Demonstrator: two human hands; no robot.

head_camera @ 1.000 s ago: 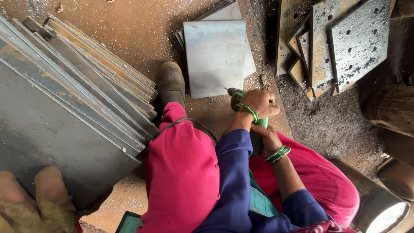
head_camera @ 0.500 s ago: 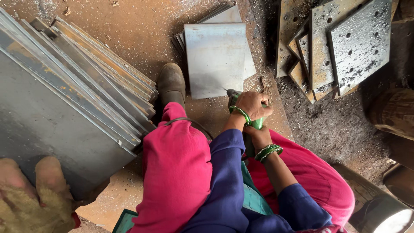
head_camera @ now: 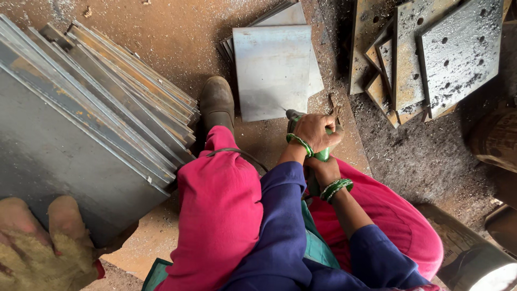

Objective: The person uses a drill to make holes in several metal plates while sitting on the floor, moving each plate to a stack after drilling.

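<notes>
The right hand (head_camera: 323, 171) is clenched round the rear of a green power tool (head_camera: 319, 153); ahead of it the left hand (head_camera: 316, 131) grips the tool's front. Just beyond the left fingers (head_camera: 331, 136) the tool's tip touches the near edge of a square steel plate (head_camera: 272, 70) on the floor; far right, drilled plates (head_camera: 458, 51) lie well apart.

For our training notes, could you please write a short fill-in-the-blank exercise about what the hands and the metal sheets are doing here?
1. Both hands grip a ____ power tool.
2. The left hand sits nearer the square sheet than the ____ hand.
3. Each wrist wears ____ bangles.
4. The plates at upper right have round ____.

Missing words: green; right; green; holes
</notes>
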